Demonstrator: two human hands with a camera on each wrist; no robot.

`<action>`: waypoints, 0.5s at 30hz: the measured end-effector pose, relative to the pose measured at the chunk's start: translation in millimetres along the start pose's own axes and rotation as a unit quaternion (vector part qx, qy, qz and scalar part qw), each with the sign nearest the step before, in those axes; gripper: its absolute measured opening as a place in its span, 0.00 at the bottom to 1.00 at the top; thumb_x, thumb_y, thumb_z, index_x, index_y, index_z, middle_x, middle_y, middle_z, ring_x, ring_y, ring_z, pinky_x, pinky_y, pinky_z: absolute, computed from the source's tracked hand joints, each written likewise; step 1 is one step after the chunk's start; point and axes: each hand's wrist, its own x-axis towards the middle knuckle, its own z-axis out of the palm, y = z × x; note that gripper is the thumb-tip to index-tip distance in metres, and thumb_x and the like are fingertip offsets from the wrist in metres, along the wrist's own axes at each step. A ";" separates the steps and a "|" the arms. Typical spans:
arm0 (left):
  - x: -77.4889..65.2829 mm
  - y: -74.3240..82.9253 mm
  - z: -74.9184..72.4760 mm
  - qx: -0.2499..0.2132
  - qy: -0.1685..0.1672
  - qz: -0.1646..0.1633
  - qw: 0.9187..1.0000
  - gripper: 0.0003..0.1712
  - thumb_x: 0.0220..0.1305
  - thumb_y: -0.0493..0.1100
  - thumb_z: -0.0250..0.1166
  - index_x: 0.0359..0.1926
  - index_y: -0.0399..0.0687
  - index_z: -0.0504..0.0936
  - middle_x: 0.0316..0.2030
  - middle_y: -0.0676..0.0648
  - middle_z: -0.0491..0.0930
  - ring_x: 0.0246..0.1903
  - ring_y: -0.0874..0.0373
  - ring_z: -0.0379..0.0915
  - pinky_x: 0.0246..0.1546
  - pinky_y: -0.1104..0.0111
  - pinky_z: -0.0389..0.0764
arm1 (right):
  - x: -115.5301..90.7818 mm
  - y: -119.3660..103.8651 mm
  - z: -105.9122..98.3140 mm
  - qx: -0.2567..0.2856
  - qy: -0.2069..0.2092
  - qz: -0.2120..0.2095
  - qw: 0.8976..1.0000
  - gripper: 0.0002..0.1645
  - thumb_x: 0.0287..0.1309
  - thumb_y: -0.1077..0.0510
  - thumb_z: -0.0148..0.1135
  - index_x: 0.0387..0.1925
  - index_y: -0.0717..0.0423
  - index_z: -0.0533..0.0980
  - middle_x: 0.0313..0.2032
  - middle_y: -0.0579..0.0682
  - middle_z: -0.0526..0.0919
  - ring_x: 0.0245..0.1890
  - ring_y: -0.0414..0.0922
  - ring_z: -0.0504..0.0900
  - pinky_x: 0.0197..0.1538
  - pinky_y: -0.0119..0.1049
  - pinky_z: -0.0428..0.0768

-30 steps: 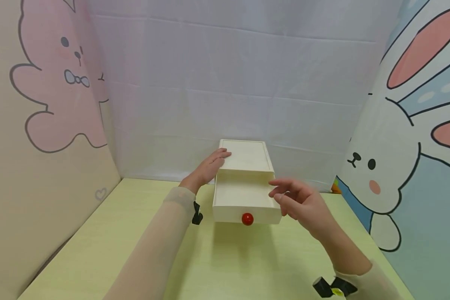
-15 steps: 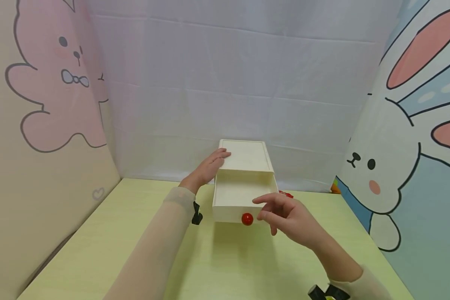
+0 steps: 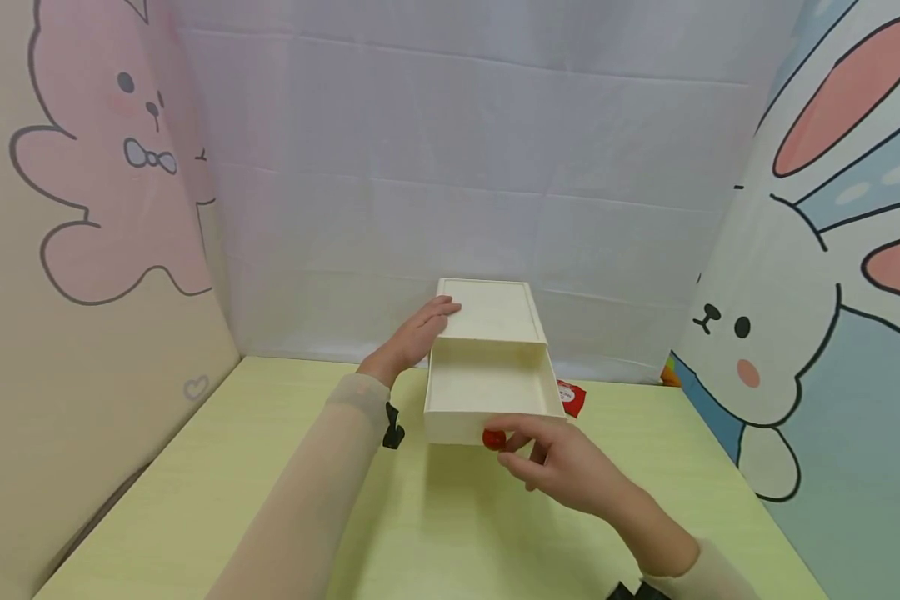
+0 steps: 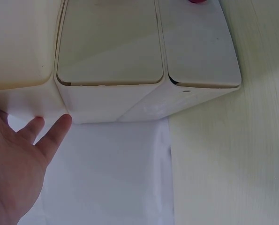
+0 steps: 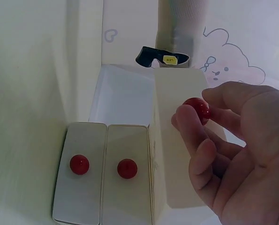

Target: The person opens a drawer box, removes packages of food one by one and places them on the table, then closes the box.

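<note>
A white cabinet (image 3: 489, 307) stands against the back cloth, its top drawer (image 3: 453, 427) pulled out. Nothing shows inside that drawer. My left hand (image 3: 414, 335) rests on the cabinet's top left edge; in the left wrist view its straight fingers (image 4: 55, 136) lie along the side wall. At the drawer front, my right hand (image 3: 562, 462) pinches the round red knob (image 3: 492, 439) between thumb and fingers. The right wrist view shows the same knob (image 5: 199, 108) partly covered by fingertips. Below are two shut drawers with red knobs (image 5: 127, 168).
A red packet (image 3: 572, 398) with a white label lies on the table just right of the cabinet. The pale yellow-green table (image 3: 270, 492) is bounded by cartoon-printed walls (image 3: 765, 358) at left and right. Something orange and green (image 3: 671, 372) shows in the back right corner.
My right hand has moved from the drawer's right side down and left to its knob, and now grips it. The red packet has come into view. The left hand and drawer stay put.
</note>
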 end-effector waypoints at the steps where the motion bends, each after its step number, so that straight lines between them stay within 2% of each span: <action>1: 0.1 0.1 0.0 0.002 0.001 0.000 1.000 0.33 0.90 0.54 0.36 0.85 0.53 0.65 0.90 0.52 0.47 0.90 0.47 0.38 0.88 0.43 0.46 | 0.4 1.3 1.5 -0.001 0.002 -0.004 1.000 0.21 0.75 0.55 0.70 0.67 0.47 0.83 0.51 0.53 0.91 0.24 0.37 0.83 0.30 0.36 0.88; 4: 0.5 0.2 0.0 0.002 0.001 0.000 1.000 0.33 0.90 0.54 0.36 0.85 0.53 0.65 0.90 0.52 0.47 0.90 0.47 0.38 0.88 0.43 0.45 | 1.6 5.4 5.9 -0.007 0.011 -0.015 1.000 0.21 0.75 0.57 0.70 0.66 0.47 0.83 0.54 0.55 0.91 0.23 0.35 0.83 0.31 0.35 0.88; 8: 1.3 -0.7 0.0 0.002 0.000 0.001 1.000 0.33 0.90 0.54 0.36 0.85 0.53 0.65 0.90 0.52 0.47 0.90 0.47 0.38 0.89 0.44 0.45 | 3.0 8.9 10.8 -0.024 0.031 -0.016 0.999 0.20 0.74 0.58 0.71 0.65 0.46 0.84 0.52 0.54 0.92 0.21 0.34 0.81 0.31 0.34 0.88; 15: 0.7 -0.3 0.0 0.006 0.001 0.003 1.000 0.33 0.90 0.54 0.36 0.85 0.53 0.65 0.90 0.51 0.47 0.90 0.47 0.37 0.89 0.43 0.45 | 4.5 10.8 16.3 -0.030 0.058 -0.001 0.998 0.18 0.74 0.56 0.72 0.61 0.44 0.86 0.51 0.50 0.92 0.21 0.42 0.82 0.30 0.34 0.88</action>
